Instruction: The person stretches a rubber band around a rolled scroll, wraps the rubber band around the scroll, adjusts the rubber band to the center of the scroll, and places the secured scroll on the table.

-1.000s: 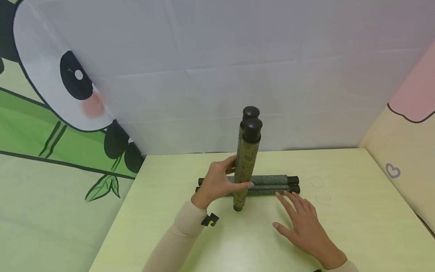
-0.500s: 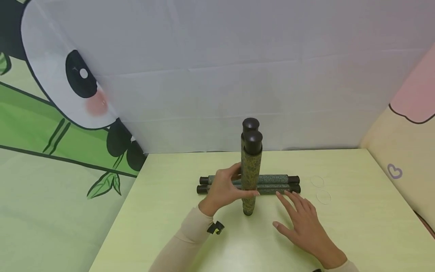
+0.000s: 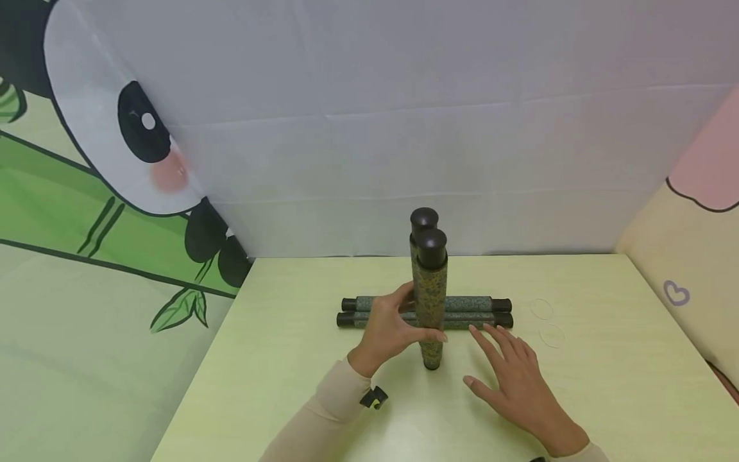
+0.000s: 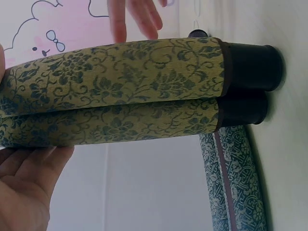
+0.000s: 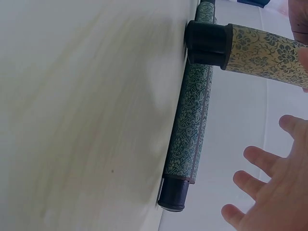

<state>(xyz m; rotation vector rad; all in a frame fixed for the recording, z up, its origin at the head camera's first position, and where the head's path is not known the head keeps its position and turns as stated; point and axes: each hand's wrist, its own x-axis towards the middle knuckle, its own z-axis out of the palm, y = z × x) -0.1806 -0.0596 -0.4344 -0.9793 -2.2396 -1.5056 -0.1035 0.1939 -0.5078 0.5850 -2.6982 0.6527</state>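
My left hand (image 3: 392, 327) grips a gold floral scroll (image 3: 430, 292), its two rolls side by side and black knobs at the ends. It stands nearly upright, in front of a green patterned scroll (image 3: 469, 304), also two rolls with black ends, lying crosswise on the table. In the left wrist view the thumb and fingers hold the gold rolls (image 4: 120, 72) from opposite sides. Whether their lower ends touch the table I cannot tell. My right hand (image 3: 514, 385) hovers to the right with fingers spread, holding nothing; in the right wrist view it is apart from both scrolls.
Two thin pale rings (image 3: 552, 325) lie on the light yellow table (image 3: 248, 385), right of the green scroll. Behind the table hangs a pale cloth wall (image 3: 346, 160). Cartoon-printed cloth covers the left and right sides.
My left hand has lowered the gold scroll and shifted it slightly right, bringing it more upright. The right hand has stayed in place. The head view has shifted slightly.
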